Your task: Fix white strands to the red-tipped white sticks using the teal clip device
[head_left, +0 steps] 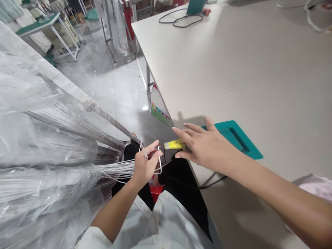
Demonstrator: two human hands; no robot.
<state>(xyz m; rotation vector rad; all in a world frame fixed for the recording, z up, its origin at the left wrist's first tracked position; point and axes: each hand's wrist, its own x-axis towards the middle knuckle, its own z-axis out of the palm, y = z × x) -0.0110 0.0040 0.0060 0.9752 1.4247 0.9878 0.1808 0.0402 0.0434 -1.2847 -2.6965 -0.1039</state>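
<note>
My left hand [145, 165] is closed in a pinch on a few thin white tubes [121, 169] drawn from clear plastic bundles at my left; the tube ends curl up past my fingers. My right hand [204, 145] reaches across the table's front edge with fingers stretched out, resting over a yellow tool [174, 145] whose tip sticks out left of the palm. Whether the hand grips the tool is unclear. A teal tray [246, 145] lies just behind that hand.
A large pale table [233, 69] fills the right side, with black cables [181, 19] at its far end. Bagged tube bundles [38, 138] hang on a rack at left. A black cord [207, 185] runs below the table edge. Racks and benches stand across the glossy floor.
</note>
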